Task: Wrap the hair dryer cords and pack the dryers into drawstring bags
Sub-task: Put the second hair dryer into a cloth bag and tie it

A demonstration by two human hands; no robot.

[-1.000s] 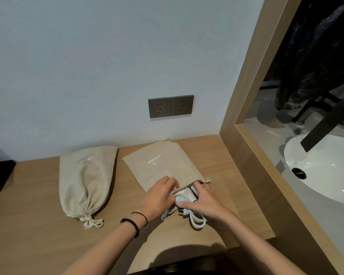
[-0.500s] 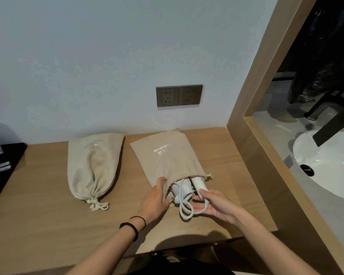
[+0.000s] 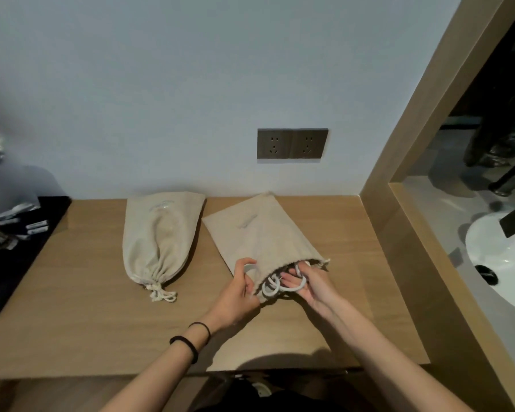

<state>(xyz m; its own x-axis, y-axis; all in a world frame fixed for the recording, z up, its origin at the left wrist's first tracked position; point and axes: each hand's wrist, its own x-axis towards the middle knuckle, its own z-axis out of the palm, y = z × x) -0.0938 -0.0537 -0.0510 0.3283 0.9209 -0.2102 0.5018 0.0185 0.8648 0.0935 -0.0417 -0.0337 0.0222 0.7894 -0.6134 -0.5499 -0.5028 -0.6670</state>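
Observation:
Two beige drawstring bags lie on the wooden counter (image 3: 87, 328). The left bag (image 3: 158, 239) is bulging and tied shut, its knotted cord at the near end. The right bag (image 3: 259, 233) lies flat with its mouth open toward me. My left hand (image 3: 238, 288) pinches the near left edge of that mouth. My right hand (image 3: 308, 281) holds loops of white cord (image 3: 280, 285) that stick out of the mouth. The dryer body is hidden inside the bag.
A double wall socket (image 3: 292, 143) sits on the wall above the right bag. A black tray (image 3: 15, 263) with small items is at the left edge. A wooden frame (image 3: 399, 221) borders the counter on the right, with a white sink (image 3: 506, 263) beyond it.
The white dryer has slid deeper into the right bag; only cord loops show now. My right hand has moved up to the bag mouth, and my left hand has raised the fabric edge.

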